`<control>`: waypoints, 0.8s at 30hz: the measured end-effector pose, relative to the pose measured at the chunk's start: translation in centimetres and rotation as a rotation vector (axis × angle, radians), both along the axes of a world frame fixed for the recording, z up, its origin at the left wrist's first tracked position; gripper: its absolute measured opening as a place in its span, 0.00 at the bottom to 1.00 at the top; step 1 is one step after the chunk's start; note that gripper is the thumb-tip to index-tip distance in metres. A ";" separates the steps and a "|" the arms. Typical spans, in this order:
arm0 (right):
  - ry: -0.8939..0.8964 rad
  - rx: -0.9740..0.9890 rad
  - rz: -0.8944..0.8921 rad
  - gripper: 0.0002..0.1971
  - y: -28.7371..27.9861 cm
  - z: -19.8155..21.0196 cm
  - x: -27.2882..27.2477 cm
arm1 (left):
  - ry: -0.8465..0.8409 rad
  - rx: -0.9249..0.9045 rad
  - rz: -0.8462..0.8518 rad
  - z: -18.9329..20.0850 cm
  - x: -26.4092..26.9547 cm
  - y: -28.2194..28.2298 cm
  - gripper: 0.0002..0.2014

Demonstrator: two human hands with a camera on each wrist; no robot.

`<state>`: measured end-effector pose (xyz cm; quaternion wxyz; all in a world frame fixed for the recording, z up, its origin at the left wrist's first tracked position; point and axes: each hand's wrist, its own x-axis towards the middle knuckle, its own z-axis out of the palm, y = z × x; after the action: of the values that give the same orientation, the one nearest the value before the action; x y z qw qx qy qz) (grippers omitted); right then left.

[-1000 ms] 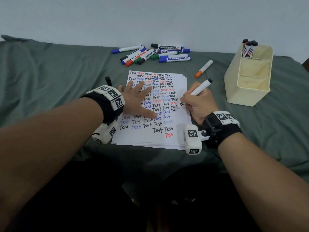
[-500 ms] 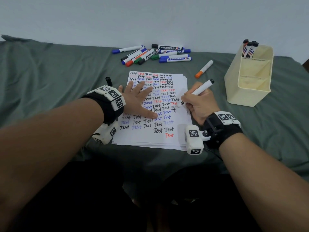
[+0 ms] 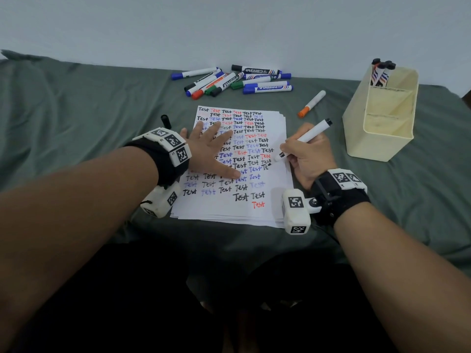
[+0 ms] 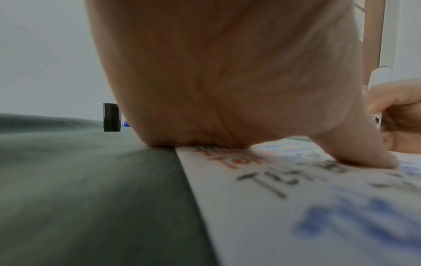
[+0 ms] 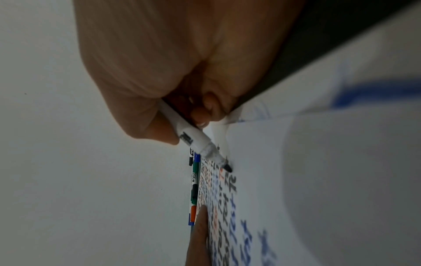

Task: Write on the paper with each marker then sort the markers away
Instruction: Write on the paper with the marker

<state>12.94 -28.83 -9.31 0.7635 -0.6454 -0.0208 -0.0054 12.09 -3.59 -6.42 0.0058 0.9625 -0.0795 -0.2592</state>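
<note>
A person's right hand (image 3: 309, 159) pinches a white-barrelled black marker (image 3: 304, 138) between thumb and curled fingers (image 5: 159, 133), its dark tip set on the stack of white paper sheets (image 3: 265, 215) at a half-written "Te" at the right end of a row. The left hand (image 3: 209, 154) lies flat on the sheets with fingers spread and straight, thumb tip pressed down, hiding parts of several rows of "Test" in black, red and blue. In the left wrist view the heel of that hand sits on the paper's edge and the lettering is blurred. A small black marker cap (image 3: 165, 121) stands upright on the grey-green cloth-covered worktop (image 3: 76, 110), just beyond the left wrist. A loose pile of capped markers (image 3: 234, 81) in blue, black, green and red lies near the far wall; how many cannot be counted where they overlap. An orange-capped white marker (image 3: 311, 103) lies apart, between paper and a cream plastic divided organiser (image 3: 356, 128). Black-capped markers (image 3: 381, 73) stand in its far compartment, lower ends hidden; the near compartments' floors are partly out of sight
</note>
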 end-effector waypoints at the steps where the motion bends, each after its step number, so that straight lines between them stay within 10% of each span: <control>1: -0.001 -0.006 0.005 0.18 0.0 0.0 0.0 | 0.001 0.001 0.001 0.0 0.0 0.0 0.66; 24: 0.027 0.010 -0.012 0.18 -0.2 -0.2 0.3 | -0.005 -0.005 0.001 -0.3 0.4 0.2 0.67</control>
<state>13.25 -29.01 -9.47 0.7670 -0.6417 -0.0067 -0.0013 12.44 -3.41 -6.70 0.0079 0.9631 -0.0798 -0.2569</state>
